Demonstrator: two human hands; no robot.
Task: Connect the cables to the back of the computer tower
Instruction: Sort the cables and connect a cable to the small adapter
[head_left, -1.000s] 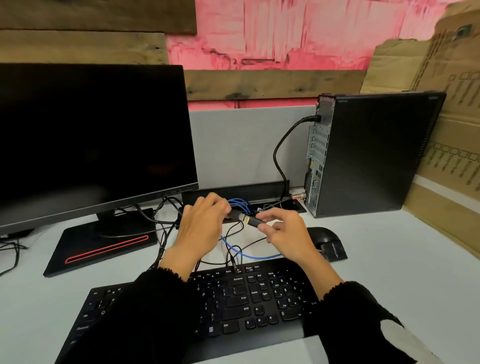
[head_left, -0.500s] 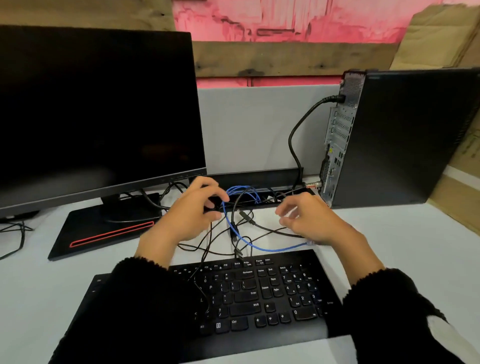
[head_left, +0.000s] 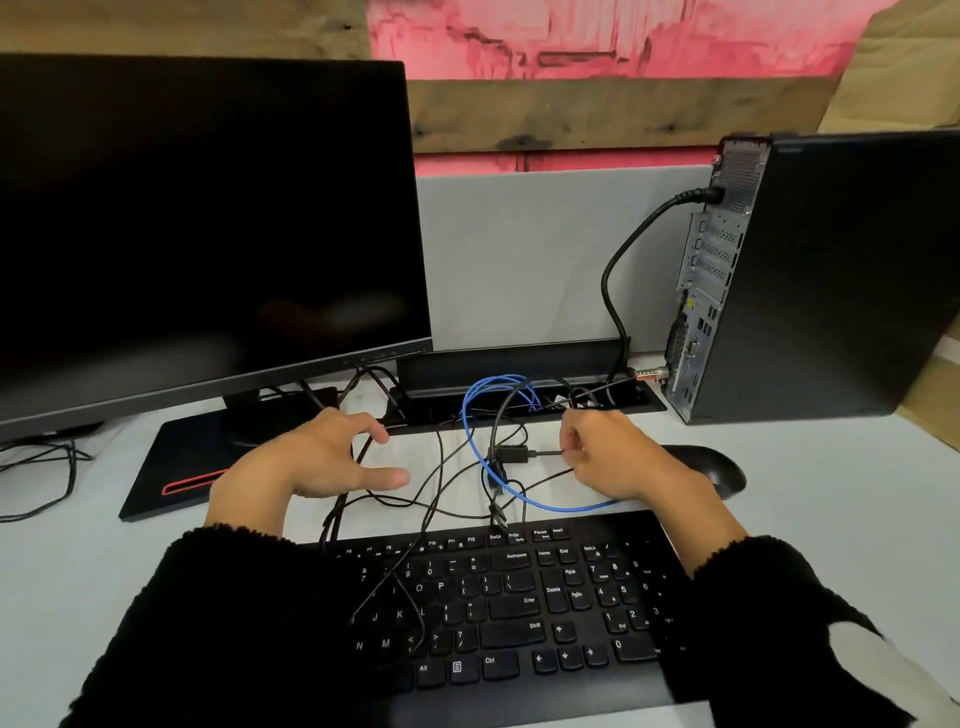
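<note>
**Tech A:** Head view, left to right: what surrounds the work area?

**Tech B:** Far left, loose black cables (head_left: 47, 467) lie on the white desk (head_left: 831, 519). A dark monitor (head_left: 202, 223) stands on a black base with a red stripe (head_left: 176, 467). A black keyboard (head_left: 519, 608) lies nearest the person, with one thin black lead looped across its keys. Behind the hands, a cable tray slot (head_left: 524, 405) in the desk holds a tangle of black leads and a blue cable (head_left: 478, 447), whose loop runs down to the keyboard's top edge. A black mouse (head_left: 711, 467) sits just right of the right hand.

**Tech A:** State of the hands?

**Tech B:** Left hand (head_left: 322, 462): fingers spread and relaxed, thumb extended, resting over black leads beside the monitor base; it grips nothing. Right hand (head_left: 608, 457): fingers curled, pinching a thin black cable (head_left: 545, 453) at the fingertips.

**Tech A:** Orientation of that cable?

**Tech B:** Its long axis runs roughly horizontal; the black connector (head_left: 511, 453) at its end points left, away from the tower, and lies among the tangle.

**Tech A:** Location of the tower?

**Tech B:** The computer tower (head_left: 831, 280) stands upright at the right, rear panel facing left. A thick black power cable (head_left: 623, 270) is plugged in near the top and drops to the tray slot. The lower ports are too small to tell what they hold.
</note>
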